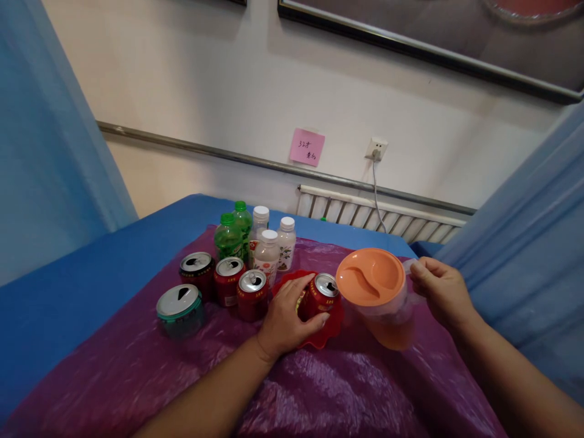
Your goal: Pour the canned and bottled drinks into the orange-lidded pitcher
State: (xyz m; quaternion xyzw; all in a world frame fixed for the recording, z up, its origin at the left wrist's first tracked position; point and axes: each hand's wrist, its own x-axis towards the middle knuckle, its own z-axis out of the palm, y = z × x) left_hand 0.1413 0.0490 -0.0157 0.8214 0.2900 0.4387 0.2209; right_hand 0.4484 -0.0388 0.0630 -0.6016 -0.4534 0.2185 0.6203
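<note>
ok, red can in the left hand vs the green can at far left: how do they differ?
The red can stands in the red dish, gripped by the left hand; the green can stands alone on the purple sheet, untouched. The red can has a red body; the green can has a dark teal-green one. The green can is nearer the camera than the red can. Both are upright with their silver tops already opened.
</note>
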